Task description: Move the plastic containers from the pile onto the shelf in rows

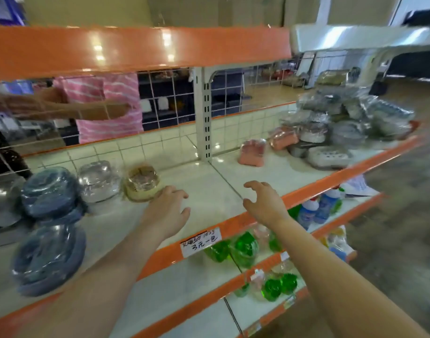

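Both hands are out over the white shelf [209,191] and neither one has anything in it: the left hand [168,208] hovers with its fingers loosely spread, just beside the beige container [141,182], and the right hand [262,202] hangs over the orange front edge, fingers curved like a claw around nothing. On the left, a row runs along the shelf: the beige container wrapped in clear plastic, something pinkish showing through the wrap though I cannot tell what; next to it a clear container [99,181], shiny, its inside unreadable; then a blue container [49,191] in glossy wrap, and another blue container [49,259] nearer the front edge. Far over on the right sits the pile [343,123], a heap of grey, white and clear plastic containers in crinkled bags, well apart from the hands. A pink container [253,152] stands alone between the pile and the shelf post, and a white container [328,156] with slots in its top lies at the foot of the heap. A handwritten price tag [200,241] sticks to the orange edge. Below, green bottles [245,247] and blue-and-white bottles [316,208] fill the lower shelves. Through the wire backing, a person in a pink striped shirt [111,103] is reaching an arm out.
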